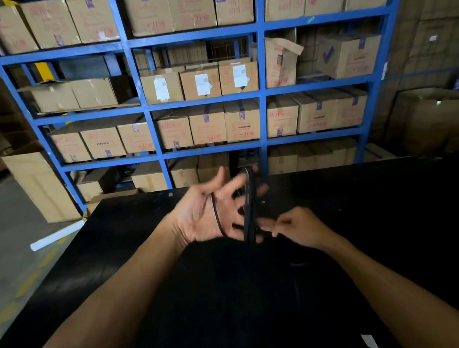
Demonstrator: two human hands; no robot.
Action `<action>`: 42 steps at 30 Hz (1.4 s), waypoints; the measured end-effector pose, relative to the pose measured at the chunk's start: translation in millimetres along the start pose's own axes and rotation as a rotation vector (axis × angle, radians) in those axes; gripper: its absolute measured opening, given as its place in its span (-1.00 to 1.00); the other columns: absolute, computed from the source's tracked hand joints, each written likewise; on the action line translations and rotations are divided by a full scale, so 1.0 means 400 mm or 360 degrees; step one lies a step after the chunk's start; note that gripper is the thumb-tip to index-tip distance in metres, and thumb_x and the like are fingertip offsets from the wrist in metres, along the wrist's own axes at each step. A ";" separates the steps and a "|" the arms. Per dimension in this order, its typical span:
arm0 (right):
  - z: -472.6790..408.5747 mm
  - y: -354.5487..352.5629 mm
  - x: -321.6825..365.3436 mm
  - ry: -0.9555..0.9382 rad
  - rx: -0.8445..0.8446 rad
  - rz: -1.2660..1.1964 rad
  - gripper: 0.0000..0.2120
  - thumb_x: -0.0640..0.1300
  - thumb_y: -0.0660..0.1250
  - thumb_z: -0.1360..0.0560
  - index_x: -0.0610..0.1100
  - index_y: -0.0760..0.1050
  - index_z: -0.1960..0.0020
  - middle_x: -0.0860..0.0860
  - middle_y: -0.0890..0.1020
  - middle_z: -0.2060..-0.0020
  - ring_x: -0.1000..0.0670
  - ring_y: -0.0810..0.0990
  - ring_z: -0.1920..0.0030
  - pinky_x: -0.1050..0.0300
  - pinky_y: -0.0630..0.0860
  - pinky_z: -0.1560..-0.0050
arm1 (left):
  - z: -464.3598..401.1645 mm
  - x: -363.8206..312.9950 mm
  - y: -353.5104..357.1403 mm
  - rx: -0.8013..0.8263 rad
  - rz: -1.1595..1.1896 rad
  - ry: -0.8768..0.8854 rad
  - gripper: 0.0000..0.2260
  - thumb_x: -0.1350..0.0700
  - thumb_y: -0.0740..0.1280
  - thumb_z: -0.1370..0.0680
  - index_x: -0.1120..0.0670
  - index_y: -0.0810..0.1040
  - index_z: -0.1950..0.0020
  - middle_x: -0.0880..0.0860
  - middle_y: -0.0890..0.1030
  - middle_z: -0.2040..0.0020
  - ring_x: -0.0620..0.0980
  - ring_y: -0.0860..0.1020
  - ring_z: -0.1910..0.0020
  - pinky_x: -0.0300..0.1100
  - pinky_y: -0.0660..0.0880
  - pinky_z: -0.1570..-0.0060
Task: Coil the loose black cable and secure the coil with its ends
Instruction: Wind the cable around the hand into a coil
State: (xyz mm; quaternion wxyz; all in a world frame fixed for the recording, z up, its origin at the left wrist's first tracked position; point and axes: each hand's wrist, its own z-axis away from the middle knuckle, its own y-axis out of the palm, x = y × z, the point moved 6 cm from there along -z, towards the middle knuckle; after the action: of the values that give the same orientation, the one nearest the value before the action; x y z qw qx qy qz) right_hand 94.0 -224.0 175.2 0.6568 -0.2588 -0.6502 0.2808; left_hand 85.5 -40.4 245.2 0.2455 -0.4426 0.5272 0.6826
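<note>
The black cable (249, 208) is wound in several loops around the spread fingers of my left hand (211, 211), held palm up above the black table (393, 215). One strand of the cable crosses my left palm near the thumb. My right hand (297, 227) sits just to the right of the coil, fingers pinched together at the coil's lower edge; the cable end in that pinch is blurred and hard to make out. Motion blur hides the fingertips of both hands.
Behind the table stands a blue steel rack (263, 93) full of cardboard boxes. A tall open carton (41, 187) and a white tube (56, 236) lie on the grey floor at left. A white paper scrap (370, 342) rests on the table's near right.
</note>
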 end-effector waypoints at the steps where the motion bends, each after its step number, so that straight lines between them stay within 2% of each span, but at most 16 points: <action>1: -0.019 -0.036 0.017 -0.0076 -0.0057 0.0145 -0.53 0.40 0.43 -0.29 -0.03 0.70 0.26 0.03 0.69 0.36 0.06 0.65 0.29 0.06 0.56 0.21 | -0.002 0.034 0.006 0.0040 -0.0072 -0.0140 -0.44 -0.29 -0.11 -0.64 -0.14 0.14 -0.61 0.10 0.21 -0.60 0.49 0.06 -0.52 0.47 0.07 -0.39; 4: -0.051 -0.131 0.112 -0.0303 -0.0014 0.0647 -0.62 0.31 0.45 -0.36 -0.01 0.63 0.26 0.08 0.65 0.35 0.08 0.64 0.27 0.10 0.55 0.21 | -0.013 0.133 -0.020 0.0017 -0.0274 -0.0519 -0.43 -0.30 -0.07 -0.63 -0.13 0.16 -0.60 0.08 0.23 -0.59 0.47 0.12 -0.52 0.43 0.08 -0.42; 6: -0.057 -0.181 0.182 -0.0419 -0.0001 0.0818 -0.62 0.29 0.43 -0.41 -0.03 0.60 0.29 0.04 0.63 0.39 0.06 0.62 0.32 0.14 0.48 0.27 | -0.016 0.171 -0.072 -0.0207 -0.0327 -0.0667 -0.43 -0.31 -0.02 -0.61 -0.15 0.19 -0.58 0.07 0.22 -0.60 0.42 0.17 -0.51 0.42 0.05 -0.46; 8: -0.056 -0.219 0.226 -0.0507 -0.0100 0.0733 -0.62 0.20 0.40 -0.48 -0.06 0.57 0.34 -0.02 0.61 0.45 0.01 0.61 0.40 0.13 0.51 0.31 | -0.012 0.172 -0.136 -0.0530 -0.0324 -0.0656 -0.42 -0.33 0.05 -0.56 -0.15 0.26 -0.55 0.06 0.17 -0.61 0.39 0.19 -0.52 0.40 0.01 -0.47; 11: -0.028 -0.204 0.230 -0.0555 -0.0119 0.0469 -0.71 0.09 0.40 -0.53 -0.04 0.62 0.30 -0.01 0.61 0.45 0.10 0.58 0.42 0.18 0.52 0.30 | -0.002 0.112 -0.205 -0.0868 -0.0122 -0.0250 -0.36 -0.31 0.22 -0.52 -0.11 0.29 -0.56 0.06 0.25 -0.53 0.32 0.25 -0.44 0.34 0.06 -0.46; 13: 0.002 -0.143 0.208 -0.0556 -0.0057 0.0251 -0.86 0.00 0.39 -0.55 -0.01 0.70 0.05 0.08 0.66 0.35 0.20 0.63 0.32 0.23 0.53 0.21 | 0.000 0.050 -0.209 -0.0920 -0.0061 0.0033 -0.44 -0.29 0.08 -0.59 -0.12 0.28 -0.56 0.09 0.31 -0.54 0.37 0.31 -0.43 0.38 0.12 -0.43; 16: 0.038 -0.026 0.148 -0.0442 -0.0005 -0.0174 -0.75 -0.08 0.35 -0.60 0.04 0.62 -0.26 0.13 0.64 0.34 0.26 0.59 0.36 0.37 0.45 0.28 | -0.009 -0.030 -0.193 -0.0833 0.0149 0.0351 -0.48 -0.27 0.00 -0.63 -0.11 0.31 -0.54 0.14 0.31 -0.56 0.40 0.41 -0.38 0.43 0.21 -0.36; 19: 0.063 0.078 0.091 -0.0207 0.0189 -0.0848 -0.75 -0.08 0.30 -0.63 0.18 0.62 -0.21 0.02 0.57 0.37 0.12 0.42 0.46 0.28 0.34 0.47 | -0.019 -0.073 -0.155 -0.0702 0.0261 0.0511 -0.51 -0.26 0.01 -0.64 -0.08 0.41 -0.46 0.14 0.26 -0.59 0.47 0.30 -0.45 0.50 0.12 -0.38; 21: 0.067 0.114 0.062 -0.0181 0.0246 -0.0974 -0.77 -0.04 0.29 -0.63 0.18 0.66 -0.16 0.00 0.54 0.38 0.07 0.36 0.45 0.23 0.29 0.47 | -0.028 -0.080 -0.119 -0.0540 0.0257 0.0493 -0.48 -0.25 -0.03 -0.66 -0.07 0.33 -0.54 0.15 0.25 -0.59 0.50 0.22 -0.47 0.52 0.05 -0.39; 25: 0.053 0.128 0.016 -0.0082 0.0299 -0.0819 -0.77 0.08 0.29 -0.61 0.09 0.71 -0.06 0.05 0.47 0.43 0.09 0.34 0.48 0.18 0.28 0.44 | -0.033 -0.058 -0.039 -0.0116 0.0235 0.0376 -0.47 -0.27 -0.09 -0.66 -0.12 0.23 -0.59 0.13 0.13 -0.63 0.56 0.12 -0.48 0.51 -0.01 -0.41; 29: -0.003 0.046 -0.006 -0.0033 0.0150 -0.0478 -0.71 0.12 0.46 -0.47 -0.11 0.73 0.07 0.05 0.50 0.49 0.16 0.41 0.51 0.18 0.35 0.40 | -0.022 -0.012 0.013 0.0073 0.0036 0.0090 -0.46 -0.30 -0.12 -0.64 -0.19 0.15 -0.60 0.07 0.10 -0.64 0.55 0.06 -0.49 0.50 -0.11 -0.42; 31: -0.034 -0.020 0.011 -0.0130 0.0082 -0.0219 -0.74 0.11 0.53 -0.39 -0.10 0.73 0.15 0.00 0.67 0.39 0.14 0.60 0.35 0.11 0.51 0.21 | -0.019 0.029 0.021 0.0109 -0.0108 -0.0104 -0.44 -0.31 -0.15 -0.62 -0.19 0.12 -0.60 0.07 0.15 -0.62 0.54 0.05 -0.50 0.47 0.03 -0.42; 33: -0.055 -0.090 0.046 -0.0205 0.0040 0.0031 -0.74 0.13 0.55 -0.31 -0.05 0.72 0.19 0.02 0.73 0.27 0.08 0.69 0.20 0.03 0.61 0.07 | -0.021 0.085 0.014 0.0125 -0.0233 -0.0327 -0.42 -0.31 -0.15 -0.62 -0.17 0.14 -0.60 0.07 0.17 -0.62 0.53 0.08 -0.50 0.41 0.12 -0.42; 37: -0.075 -0.189 0.150 -0.0414 -0.0023 0.0432 -0.80 0.12 0.55 -0.35 0.01 0.70 0.18 0.12 0.70 0.28 0.18 0.65 0.22 0.07 0.62 0.09 | -0.034 0.145 -0.067 -0.0180 -0.0269 -0.0523 -0.47 -0.31 0.00 -0.61 -0.18 0.35 -0.52 0.02 0.38 -0.54 0.44 0.18 -0.51 0.40 0.07 -0.46; 40: -0.058 -0.209 0.202 -0.0558 -0.0224 0.0467 -0.82 0.10 0.48 -0.44 0.00 0.72 0.12 0.15 0.68 0.31 0.21 0.64 0.24 0.04 0.64 0.08 | -0.042 0.128 -0.141 -0.0598 -0.0279 -0.0426 -0.48 -0.33 0.07 -0.59 -0.19 0.36 -0.51 0.00 0.25 -0.59 0.34 0.28 -0.49 0.35 0.06 -0.48; 42: -0.029 -0.190 0.214 -0.0590 -0.0335 0.0370 -0.84 0.05 0.44 -0.50 -0.03 0.72 0.08 0.11 0.69 0.30 0.19 0.65 0.25 0.06 0.65 0.09 | -0.048 0.095 -0.162 -0.0765 -0.0264 -0.0262 -0.48 -0.31 0.02 -0.61 -0.15 0.38 -0.49 0.02 0.33 -0.54 0.27 0.46 -0.35 0.28 0.23 -0.41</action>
State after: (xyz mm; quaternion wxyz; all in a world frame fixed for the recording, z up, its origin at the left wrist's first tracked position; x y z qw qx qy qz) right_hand 107.7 -217.1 289.5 0.4589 -0.3429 -0.7512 0.3278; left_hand 125.5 -42.5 178.7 0.2305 -0.4729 0.2901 0.7995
